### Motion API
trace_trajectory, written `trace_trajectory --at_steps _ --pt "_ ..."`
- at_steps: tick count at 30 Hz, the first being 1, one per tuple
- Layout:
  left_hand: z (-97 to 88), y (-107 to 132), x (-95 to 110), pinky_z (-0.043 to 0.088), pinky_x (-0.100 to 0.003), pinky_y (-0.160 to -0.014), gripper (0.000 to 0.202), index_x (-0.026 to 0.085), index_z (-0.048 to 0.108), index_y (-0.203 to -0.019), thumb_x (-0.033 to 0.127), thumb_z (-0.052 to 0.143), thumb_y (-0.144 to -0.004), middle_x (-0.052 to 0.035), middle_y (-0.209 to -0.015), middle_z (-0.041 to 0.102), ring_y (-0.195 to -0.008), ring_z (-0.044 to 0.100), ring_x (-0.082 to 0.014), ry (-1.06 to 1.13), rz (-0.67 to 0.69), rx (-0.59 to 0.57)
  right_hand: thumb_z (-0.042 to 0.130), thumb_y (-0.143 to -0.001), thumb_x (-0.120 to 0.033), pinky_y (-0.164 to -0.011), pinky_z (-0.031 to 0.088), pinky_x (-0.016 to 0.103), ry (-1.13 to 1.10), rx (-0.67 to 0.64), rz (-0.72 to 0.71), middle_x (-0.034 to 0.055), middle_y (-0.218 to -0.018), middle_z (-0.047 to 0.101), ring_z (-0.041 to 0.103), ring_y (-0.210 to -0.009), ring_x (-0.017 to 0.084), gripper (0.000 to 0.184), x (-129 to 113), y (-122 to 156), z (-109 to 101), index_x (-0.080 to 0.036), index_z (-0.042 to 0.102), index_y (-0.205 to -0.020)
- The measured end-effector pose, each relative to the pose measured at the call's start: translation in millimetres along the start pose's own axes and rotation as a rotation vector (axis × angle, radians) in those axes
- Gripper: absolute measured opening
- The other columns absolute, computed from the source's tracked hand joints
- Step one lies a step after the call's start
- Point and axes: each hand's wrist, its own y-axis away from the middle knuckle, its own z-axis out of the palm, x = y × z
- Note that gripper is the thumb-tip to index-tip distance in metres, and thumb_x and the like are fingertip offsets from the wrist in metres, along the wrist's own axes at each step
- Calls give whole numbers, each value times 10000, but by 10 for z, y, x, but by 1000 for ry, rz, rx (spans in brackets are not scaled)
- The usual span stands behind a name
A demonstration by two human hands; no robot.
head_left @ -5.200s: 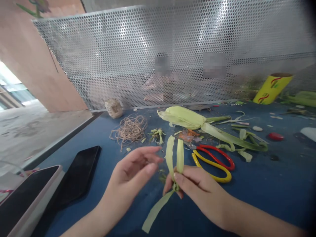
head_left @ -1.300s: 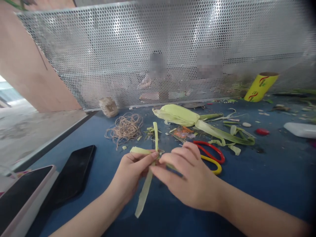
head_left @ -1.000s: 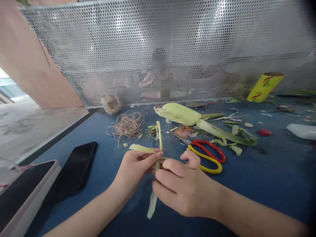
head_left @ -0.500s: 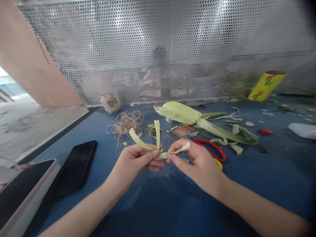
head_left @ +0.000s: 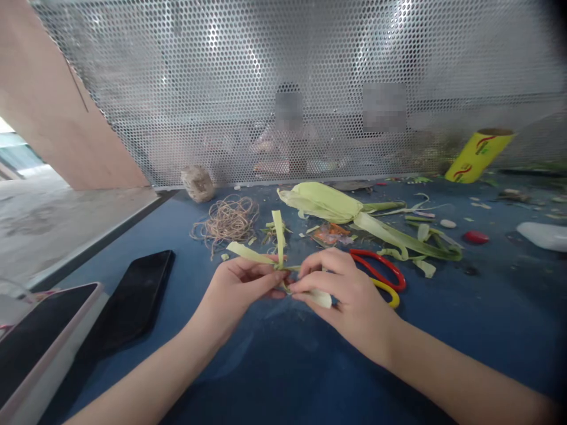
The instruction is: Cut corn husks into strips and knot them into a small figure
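The left hand pinches the pale green leaf strips at their junction above the blue table, while the right hand grips one of them near the scissors

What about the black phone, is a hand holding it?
No, the black phone lies on the table, apart from the left hand and right hand.

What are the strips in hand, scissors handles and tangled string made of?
Pale green strips: probably plant husk, matte; thin, flat, leaf-coloured.
Scissors handles: likely plastic or plastic-coated metal, fairly glossy; smooth, solid red and yellow.
Tangled string: perhaps natural fibre like jute, matte; brown, wiry loops.
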Motion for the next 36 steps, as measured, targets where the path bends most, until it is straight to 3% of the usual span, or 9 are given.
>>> trace_trajectory --at_steps 4,9,17,24,27,29,31,34,36 --pt "11 0 -3 565 -196 -544 143 153 700 -717 166 761 -588 23 -601 708 -563 656 -119 -9 -5 -6 578 -792 -167 -912 402 370 -67 5 177 69 -1077 596 535 -1050 214 85 5 -45 -34 -212 641 -756" --pt "-1 20 22 552 -190 -518 59 138 715 -666 155 734 -613 -11 -632 719 -586 668 -143 -140 38 -19 563 -780 -180 -609 486 222 -407 -92 512 -8 -722 649 621 -666 130 37 9 -105 -17 -202 588 -765" --pt "44 34 10 493 -152 -467 68 160 723 -664 161 749 -601 2 -640 713 -532 588 -90 -125 49 -73 570 -747 -141 -582 466 190 -513 8 549 -36 -674 609 609 -634 102 62 -10 -91 43 -201 553 -749" --pt "48 54 9 421 -113 -436 116 159 717 -660 134 777 -564 25 -561 675 -485 534 -54 -85 63 -48 638 -721 -219 -569 499 217 -943 -58 802 -33 -619 612 615 -576 106 129 9 -104 69 -185 521 -761" --pt "46 64 8 395 -99 -423 137 159 721 -679 135 783 -560 21 -565 679 -458 507 -35 -92 45 -71 639 -725 -242 -532 514 243 -1037 -122 812 -36 -629 610 604 -520 111 196 24 -96 99 -197 477 -827" --pt "43 64 3 402 -107 -417 130 155 718 -671 142 786 -560 19 -562 676 -456 511 -40 -81 20 -88 618 -746 -260 -479 518 271 -933 -142 782 -24 -713 617 585 -472 115 323 31 -83 101 -219 421 -1000" --pt "37 58 -4 432 -122 -432 116 154 713 -655 145 785 -565 20 -550 667 -465 532 -54 -42 -26 -103 600 -762 -246 -496 526 290 -655 -70 626 33 -925 600 591 -533 119 523 40 -67 72 -253 309 -1197" --pt "21 46 -19 472 -142 -473 106 160 711 -655 154 782 -576 23 -536 654 -468 555 -63 38 -122 -133 566 -787 -152 -764 500 358 6 71 132 86 -1202 440 563 -896 184 561 52 -39 -23 -323 350 -1276" --pt "7 43 -29 478 -147 -483 118 158 705 -644 159 790 -563 21 -538 653 -461 561 -62 74 -165 -131 568 -806 -167 -843 437 393 363 73 -165 62 -1141 460 500 -969 215 443 54 -21 -93 -364 480 -1193"
